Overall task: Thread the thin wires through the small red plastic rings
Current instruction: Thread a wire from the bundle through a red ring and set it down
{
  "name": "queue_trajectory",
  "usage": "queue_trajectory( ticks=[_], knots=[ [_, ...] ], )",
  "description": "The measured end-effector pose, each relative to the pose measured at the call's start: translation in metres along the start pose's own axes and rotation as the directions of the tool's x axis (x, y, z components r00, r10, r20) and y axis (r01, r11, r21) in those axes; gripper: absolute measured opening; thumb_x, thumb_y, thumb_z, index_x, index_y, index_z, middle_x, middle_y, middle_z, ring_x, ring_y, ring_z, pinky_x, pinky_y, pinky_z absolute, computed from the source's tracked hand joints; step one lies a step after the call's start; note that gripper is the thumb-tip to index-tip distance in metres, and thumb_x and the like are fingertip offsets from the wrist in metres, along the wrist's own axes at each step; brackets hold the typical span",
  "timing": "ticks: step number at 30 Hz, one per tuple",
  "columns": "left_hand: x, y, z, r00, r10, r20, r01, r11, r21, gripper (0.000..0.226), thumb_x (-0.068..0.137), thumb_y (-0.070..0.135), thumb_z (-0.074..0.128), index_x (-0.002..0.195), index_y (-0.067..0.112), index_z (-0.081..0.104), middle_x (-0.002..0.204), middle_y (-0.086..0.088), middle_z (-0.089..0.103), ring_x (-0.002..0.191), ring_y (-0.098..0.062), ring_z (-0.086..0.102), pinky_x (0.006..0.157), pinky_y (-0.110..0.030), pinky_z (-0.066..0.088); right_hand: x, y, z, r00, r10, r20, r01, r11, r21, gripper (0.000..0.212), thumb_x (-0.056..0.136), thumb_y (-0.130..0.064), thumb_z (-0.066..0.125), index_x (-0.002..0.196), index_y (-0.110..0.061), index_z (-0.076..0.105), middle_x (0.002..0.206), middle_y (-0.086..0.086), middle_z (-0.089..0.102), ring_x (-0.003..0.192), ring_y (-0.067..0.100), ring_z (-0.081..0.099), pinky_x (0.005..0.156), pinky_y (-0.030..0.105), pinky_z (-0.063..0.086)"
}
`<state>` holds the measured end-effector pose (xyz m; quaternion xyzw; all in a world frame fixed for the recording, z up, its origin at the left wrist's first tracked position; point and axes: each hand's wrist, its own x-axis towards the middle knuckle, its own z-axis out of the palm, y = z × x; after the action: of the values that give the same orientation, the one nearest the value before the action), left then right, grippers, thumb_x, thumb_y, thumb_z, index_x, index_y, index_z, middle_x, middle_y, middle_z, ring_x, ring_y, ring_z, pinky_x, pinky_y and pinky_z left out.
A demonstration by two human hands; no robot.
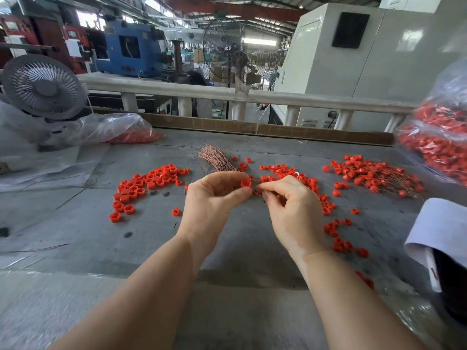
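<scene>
Hands meet above a grey counter strewn with small red plastic rings. The left hand pinches one red ring between thumb and fingertips while also gripping a bundle of thin coppery wires that fans out behind it. The right hand is curled, its thumb and forefinger pinched together just beside that ring, apparently on a single wire too fine to see clearly. To the left lies a pile of bare rings, seemingly not yet threaded. To the right lies a heap of rings with wires trailing from them, which look finished, and beyond it a clear bag of red parts. More loose rings lie scattered between and near the right wrist. Judging from the piles, the work is well under way, with many rings left to do.
</scene>
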<state>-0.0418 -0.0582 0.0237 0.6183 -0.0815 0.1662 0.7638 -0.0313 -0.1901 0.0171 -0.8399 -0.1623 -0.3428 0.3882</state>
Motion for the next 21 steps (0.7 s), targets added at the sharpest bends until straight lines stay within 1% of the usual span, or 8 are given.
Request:
queue_trajectory(
  ticks=[7, 11, 14, 17, 19, 21],
  knots=[
    [-0.0002, 0.0001, 0.0003, 0.999, -0.036, -0.002, 0.036, 0.998, -0.043, 0.022, 0.073, -0.009, 0.068, 0.08, 0.012, 0.071, 0.074, 0.001, 0.073, 0.074, -0.008, 0.068, 0.072, -0.017, 0.054, -0.0002, -0.001, -0.0016, 1.0, -0.013, -0.004, 0.013, 1.0, -0.017, 0.013, 0.083, -0.003, 0.065, 0.09, -0.009, 0.074, 0.083, 0.004, 0.066, 0.078, 0.024, 0.062, 0.069, 0.04, 0.051],
    [0.0001, 0.0003, 0.0009, 0.996, -0.086, 0.003, 0.086, 0.99, -0.116, 0.022, 0.074, -0.008, 0.066, 0.079, 0.013, 0.072, 0.075, -0.001, 0.073, 0.074, -0.01, 0.068, 0.074, -0.02, 0.056, -0.0002, -0.0008, -0.0018, 1.0, 0.004, -0.016, -0.005, 0.999, -0.033, 0.013, 0.084, -0.003, 0.064, 0.09, -0.01, 0.075, 0.085, 0.003, 0.067, 0.081, 0.024, 0.062, 0.071, 0.038, 0.05],
    [0.0001, 0.0006, 0.0, 0.993, -0.114, 0.01, 0.114, 0.979, -0.169, 0.021, 0.075, -0.009, 0.064, 0.082, 0.01, 0.071, 0.075, -0.002, 0.073, 0.073, -0.011, 0.069, 0.072, -0.02, 0.056, 0.0001, -0.0003, -0.002, 0.999, 0.028, -0.032, -0.029, 0.999, -0.04, 0.013, 0.083, -0.004, 0.065, 0.089, -0.01, 0.075, 0.086, 0.002, 0.067, 0.082, 0.023, 0.062, 0.072, 0.034, 0.049],
    [0.0, 0.0009, -0.0005, 0.99, -0.144, 0.012, 0.143, 0.967, -0.213, 0.021, 0.077, -0.011, 0.06, 0.085, 0.006, 0.069, 0.075, -0.003, 0.073, 0.072, -0.011, 0.07, 0.07, -0.019, 0.056, -0.0001, -0.0008, -0.0015, 0.999, 0.039, -0.036, -0.041, 0.998, -0.044, 0.013, 0.083, -0.004, 0.065, 0.088, -0.01, 0.075, 0.087, 0.003, 0.068, 0.082, 0.024, 0.062, 0.073, 0.036, 0.049],
    [-0.0001, 0.0017, -0.0003, 0.988, -0.156, 0.009, 0.154, 0.965, -0.214, 0.021, 0.078, -0.012, 0.059, 0.085, 0.006, 0.069, 0.075, -0.004, 0.073, 0.072, -0.012, 0.07, 0.07, -0.019, 0.056, -0.0006, -0.0008, -0.0014, 0.999, 0.036, -0.029, -0.038, 0.998, -0.047, 0.013, 0.083, -0.004, 0.065, 0.089, -0.01, 0.075, 0.088, 0.003, 0.068, 0.083, 0.023, 0.062, 0.074, 0.036, 0.049],
    [-0.0005, 0.0023, -0.0005, 0.987, -0.163, 0.001, 0.159, 0.965, -0.209, 0.022, 0.078, -0.013, 0.059, 0.082, 0.006, 0.07, 0.074, -0.004, 0.073, 0.072, -0.012, 0.07, 0.071, -0.02, 0.056, -0.0013, -0.0005, -0.0017, 1.0, 0.027, -0.015, -0.028, 0.998, -0.056, 0.014, 0.084, -0.004, 0.064, 0.091, -0.01, 0.075, 0.09, 0.002, 0.068, 0.084, 0.022, 0.063, 0.074, 0.033, 0.049]
  ],
)
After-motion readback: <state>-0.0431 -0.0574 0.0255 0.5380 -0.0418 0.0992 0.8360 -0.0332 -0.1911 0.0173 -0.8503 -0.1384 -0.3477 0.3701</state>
